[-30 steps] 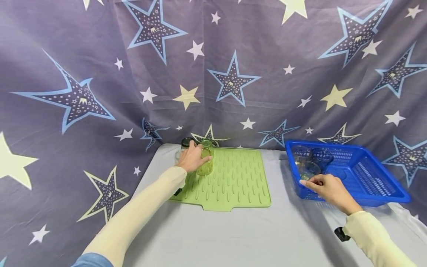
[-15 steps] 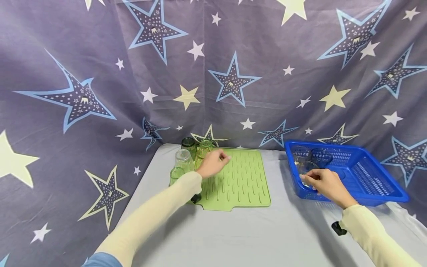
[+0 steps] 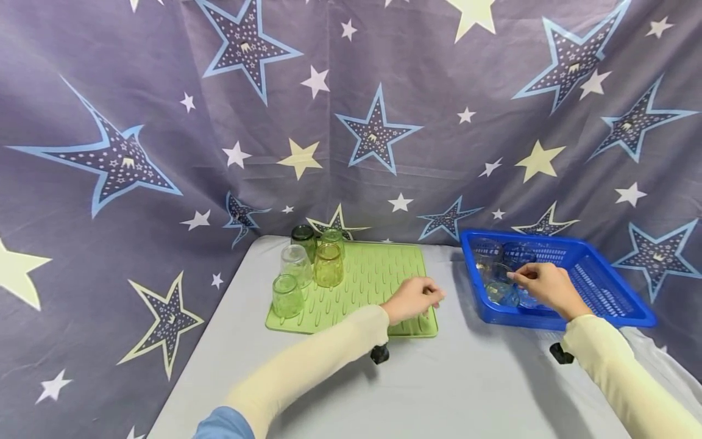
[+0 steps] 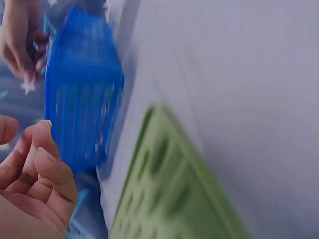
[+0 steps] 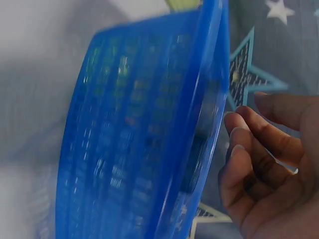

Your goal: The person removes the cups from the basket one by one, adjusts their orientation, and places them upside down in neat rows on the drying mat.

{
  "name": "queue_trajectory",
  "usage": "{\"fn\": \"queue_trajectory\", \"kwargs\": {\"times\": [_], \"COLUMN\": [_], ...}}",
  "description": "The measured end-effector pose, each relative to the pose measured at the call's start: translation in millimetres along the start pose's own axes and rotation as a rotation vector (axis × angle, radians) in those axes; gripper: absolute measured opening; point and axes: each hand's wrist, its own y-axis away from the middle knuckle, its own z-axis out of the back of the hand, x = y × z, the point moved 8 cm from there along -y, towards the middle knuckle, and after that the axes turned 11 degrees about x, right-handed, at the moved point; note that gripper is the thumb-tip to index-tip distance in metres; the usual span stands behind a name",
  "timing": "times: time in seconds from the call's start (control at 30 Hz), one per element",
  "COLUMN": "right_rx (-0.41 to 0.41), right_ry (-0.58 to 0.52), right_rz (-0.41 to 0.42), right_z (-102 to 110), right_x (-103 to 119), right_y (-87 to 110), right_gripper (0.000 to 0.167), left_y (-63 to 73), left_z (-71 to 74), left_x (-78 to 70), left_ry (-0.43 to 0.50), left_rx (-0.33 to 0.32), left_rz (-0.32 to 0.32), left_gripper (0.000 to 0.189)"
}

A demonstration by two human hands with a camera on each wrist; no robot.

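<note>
My left hand (image 3: 412, 299) hovers over the front right part of the green drying mat (image 3: 373, 268), fingers loosely bent. Nothing shows in it in the left wrist view. Over the front of the blue basket (image 3: 554, 317) is my right hand (image 3: 548, 288), also loosely curled and bare in the right wrist view. Inside the basket's left end stand several drinking glasses, among them a bluish glass (image 3: 502, 295). At the mat's left side are a yellow glass (image 3: 328, 266), a clear glass (image 3: 296, 266), a light green glass (image 3: 287, 297), a dark green glass (image 3: 303, 239) and another green glass (image 3: 333, 238).
A white cloth (image 3: 439, 390) covers the table under the mat and basket. Directly behind them hangs a star-patterned curtain (image 3: 384, 201). Between mat and basket lies a strip of the white cloth. The basket wall (image 5: 124, 134) rises beside my right hand.
My left hand has left the glasses on the mat and moved right and forward toward me, across the mat. My right hand has shifted slightly up and right over the basket.
</note>
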Motion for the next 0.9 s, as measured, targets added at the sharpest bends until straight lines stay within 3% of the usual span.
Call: {"fn": "queue_trajectory", "kwargs": {"times": [0.17, 0.33, 0.63, 0.9], "right_rx": [-0.004, -0.013, 0.018, 0.076], "right_ry": [-0.04, -0.068, -0.091, -0.082], "right_rz": [-0.061, -0.126, -0.211, -0.27], "right_z": [10.7, 20.7, 26.5, 28.3], "right_x": [-31.1, -62.0, -92.5, -108.1], "right_y": [-0.2, 4.0, 10.8, 11.6], "right_gripper": [0.045, 0.045, 0.05, 0.048], "left_y": [-14.9, -25.0, -36.5, -46.6], "left_z": [-33.0, -55.1, -69.5, -79.6], "left_x": [-8.0, -11.3, -4.6, -1.0], "left_ry": [-0.004, 0.023, 0.109, 0.191], "left_rx": [0.014, 0.024, -0.005, -0.019], "left_rz": [-0.003, 0.021, 0.098, 0.123], "left_gripper": [0.02, 0.025, 0.033, 0.037]}}
